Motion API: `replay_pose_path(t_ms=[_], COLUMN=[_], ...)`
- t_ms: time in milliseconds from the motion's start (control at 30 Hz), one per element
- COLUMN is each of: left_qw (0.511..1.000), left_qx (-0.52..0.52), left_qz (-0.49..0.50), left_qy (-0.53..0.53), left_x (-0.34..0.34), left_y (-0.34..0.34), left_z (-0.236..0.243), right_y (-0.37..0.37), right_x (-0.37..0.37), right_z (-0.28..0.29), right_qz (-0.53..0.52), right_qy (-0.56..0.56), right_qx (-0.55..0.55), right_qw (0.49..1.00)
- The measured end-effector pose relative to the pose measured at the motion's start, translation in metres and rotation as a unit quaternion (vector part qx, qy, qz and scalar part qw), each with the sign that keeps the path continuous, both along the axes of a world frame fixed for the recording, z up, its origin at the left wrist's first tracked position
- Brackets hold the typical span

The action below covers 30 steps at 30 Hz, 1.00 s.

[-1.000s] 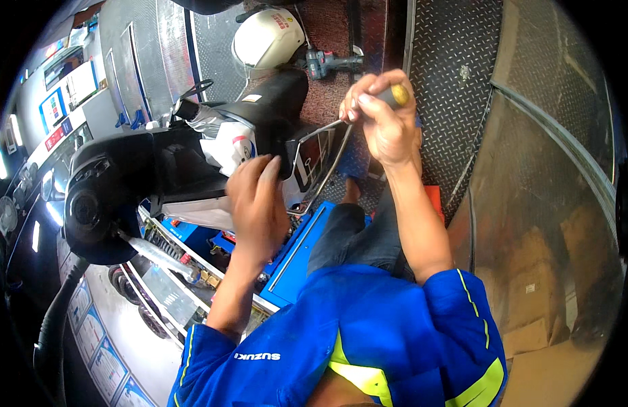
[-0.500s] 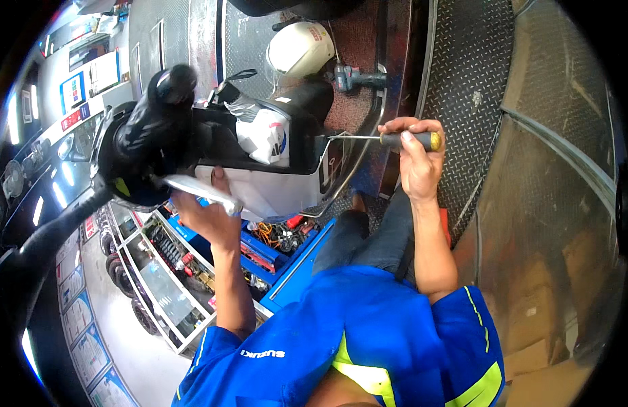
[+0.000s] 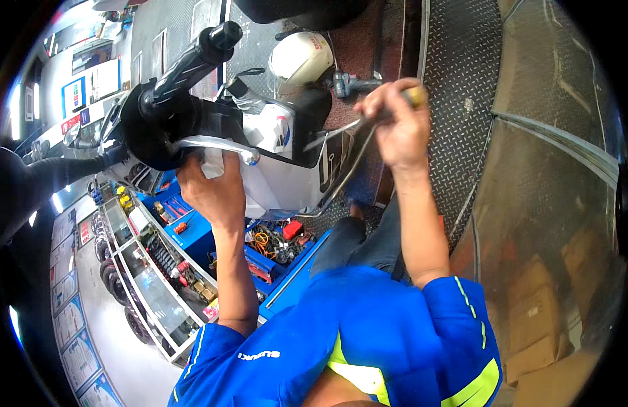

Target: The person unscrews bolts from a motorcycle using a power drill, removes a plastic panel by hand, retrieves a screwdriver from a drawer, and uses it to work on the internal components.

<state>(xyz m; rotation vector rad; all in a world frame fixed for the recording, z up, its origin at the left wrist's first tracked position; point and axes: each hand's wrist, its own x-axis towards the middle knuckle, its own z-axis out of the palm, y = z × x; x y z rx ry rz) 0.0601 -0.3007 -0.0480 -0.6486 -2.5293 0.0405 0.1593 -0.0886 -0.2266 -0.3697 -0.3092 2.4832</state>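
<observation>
My left hand (image 3: 213, 193) grips a white scooter panel (image 3: 273, 190) just under the silver brake lever (image 3: 222, 145). Its thumb and fingers are bent around white plastic, with the fingertips partly hidden. Above it a black handlebar grip (image 3: 188, 71) sticks up from the dark handlebar area. My right hand (image 3: 402, 129) is closed on the handle of a screwdriver (image 3: 334, 133), whose yellow butt end shows past the fingers. The screwdriver's blurred shaft slants left and down, its tip over the edge of the panel's black inner side. A white crumpled item (image 3: 268, 129) lies in the hollow there.
A cream helmet (image 3: 300, 57) and a cordless drill (image 3: 351, 85) lie beyond the scooter. A blue tool cart (image 3: 297, 271) with cables and tools stands below the panel. Glass display shelves (image 3: 154, 271) are at left, ribbed metal flooring (image 3: 463, 102) at right.
My right hand has moved up and left, tilting the screwdriver so its tip drops lower and further left. The handlebar has turned, its grip swinging right. My left hand has shifted slightly upward.
</observation>
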Motion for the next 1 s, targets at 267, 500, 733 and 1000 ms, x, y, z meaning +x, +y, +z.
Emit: replay_pose_path(t_ms=[267, 500, 733, 1000], left_qw=[0.999, 0.998, 0.999, 0.998], left_qx=[-0.004, -0.017, -0.016, -0.035], left_qz=[0.041, 0.055, 0.045, 0.034], left_qy=[-0.009, -0.01, 0.007, 0.027], left_x=[0.007, 0.007, 0.006, 0.005], left_y=[0.007, 0.009, 0.006, 0.003], left_z=[0.001, 0.002, -0.001, -0.002], right_y=[-0.036, -0.029, -0.029, -0.042], right_x=[0.009, -0.017, -0.027, -0.028], right_z=[-0.028, -0.042, -0.042, -0.105], right_qz=[0.019, 0.067, 0.073, 0.139], right_qy=[-0.032, -0.052, -0.052, -0.035], right_qx=[-0.116, -0.153, -0.16, -0.244], right_qw=[0.993, 0.985, 0.983, 0.959])
